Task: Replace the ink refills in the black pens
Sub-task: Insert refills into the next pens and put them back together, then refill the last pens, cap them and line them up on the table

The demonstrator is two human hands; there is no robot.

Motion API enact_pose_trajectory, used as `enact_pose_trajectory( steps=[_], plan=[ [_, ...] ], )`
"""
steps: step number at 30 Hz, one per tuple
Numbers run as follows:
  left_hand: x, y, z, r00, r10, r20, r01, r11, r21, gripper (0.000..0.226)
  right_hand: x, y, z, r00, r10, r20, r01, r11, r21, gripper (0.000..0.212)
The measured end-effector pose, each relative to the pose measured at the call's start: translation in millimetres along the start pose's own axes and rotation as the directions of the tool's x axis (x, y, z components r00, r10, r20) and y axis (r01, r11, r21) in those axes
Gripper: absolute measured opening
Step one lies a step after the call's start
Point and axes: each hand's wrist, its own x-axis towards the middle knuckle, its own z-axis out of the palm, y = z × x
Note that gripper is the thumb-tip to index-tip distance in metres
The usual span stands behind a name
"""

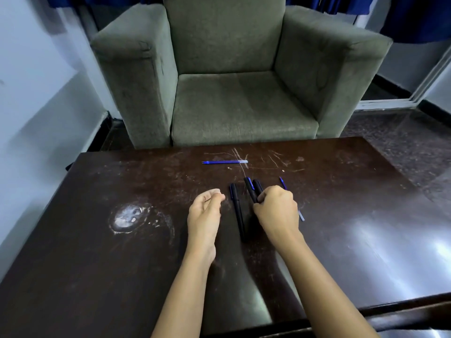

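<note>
Two black pens are squeezed in the right hand, a third pen lies just left of it, the left hand is loosely curled on nothing, and one might slip and roll away.

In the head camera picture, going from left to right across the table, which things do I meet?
White stain → left hand → lone black pen → right hand, gripping black pens → blue refill partly hidden behind that hand.
</note>
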Motion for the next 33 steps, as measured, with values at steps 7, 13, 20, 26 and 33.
enact_pose_trajectory(
  steps=[7, 13, 20, 26, 33],
  plan=[
    [0, 0, -1, 1.000, -0.014, -0.019, 0.015, 0.999, 0.032, 0.015, 0, 1, 9, 0.999, -0.048, -0.009, 0.045, 0.983, -0.179, 0.015],
    [1, 0, -2, 0.999, -0.019, -0.034, 0.020, 0.999, 0.035, 0.015, -1, 2, 8, 0.997, -0.076, -0.024, 0.070, 0.981, -0.182, 0.013],
    [3, 0, -2, 0.998, -0.009, -0.055, 0.012, 0.999, 0.045, 0.015, -6, -6, 8, 0.984, -0.164, -0.074, 0.156, 0.982, -0.105, 0.018],
    [6, -6, -5, 0.997, -0.022, -0.074, 0.030, 0.995, 0.099, 0.015, -23, -19, 24, 0.975, -0.202, 0.098, 0.218, 0.956, -0.198, 0.030],
    [8, -8, -6, 0.999, -0.009, -0.035, 0.019, 0.957, 0.290, 0.019, -16, -21, 15, 0.948, -0.135, 0.289, 0.007, 0.915, 0.404, 0.013]
  ],
)
